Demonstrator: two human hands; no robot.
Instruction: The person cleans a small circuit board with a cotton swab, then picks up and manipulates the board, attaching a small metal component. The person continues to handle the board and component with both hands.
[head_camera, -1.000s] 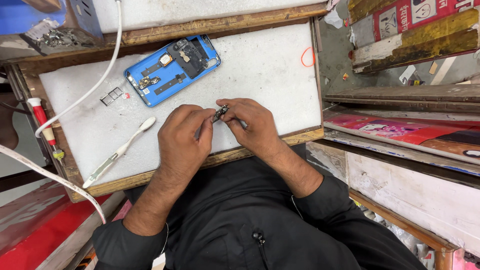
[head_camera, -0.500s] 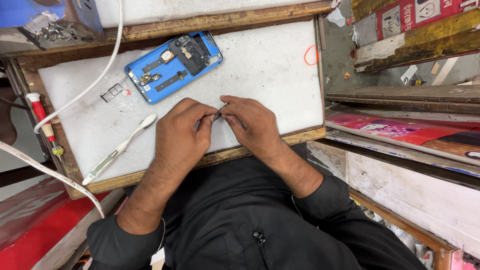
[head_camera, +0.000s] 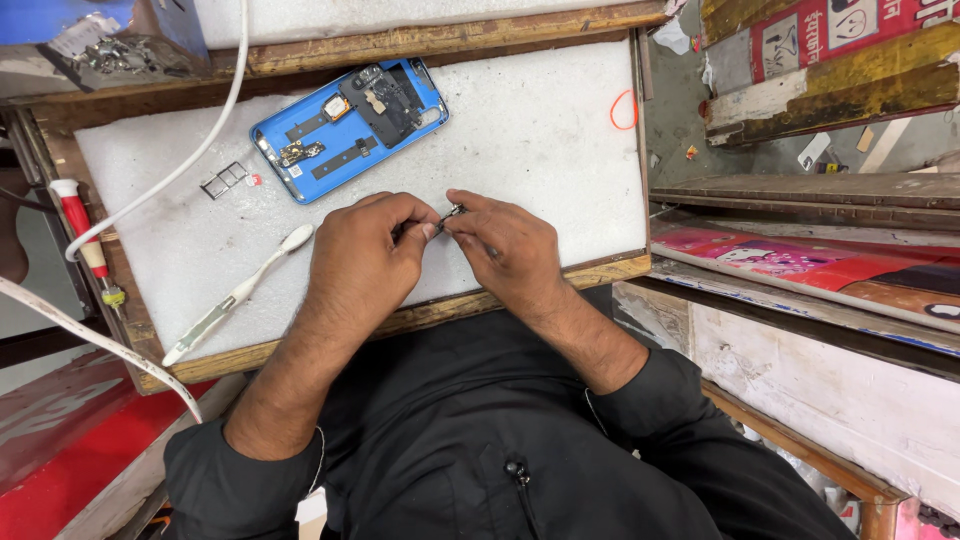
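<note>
My left hand (head_camera: 368, 248) and my right hand (head_camera: 505, 245) meet over the white foam pad (head_camera: 540, 130), fingertips pinched together on a small dark metal part (head_camera: 450, 214). The part is mostly hidden by my fingers. A thin tool seems to lie in my right hand, but I cannot tell for sure. Behind my hands lies an opened blue phone back (head_camera: 350, 125) with its inner parts showing. A small card tray (head_camera: 226, 181) rests left of the phone.
A white toothbrush (head_camera: 240, 292) lies left of my left hand. A red-handled screwdriver (head_camera: 85, 240) sits on the wooden frame at the far left. A white cable (head_camera: 205, 145) crosses the pad. An orange loop (head_camera: 622, 110) lies at the pad's right edge.
My fingertips have closed in together around the small part; a second ago more of it showed between my hands. The hands have barely shifted over the pad.
</note>
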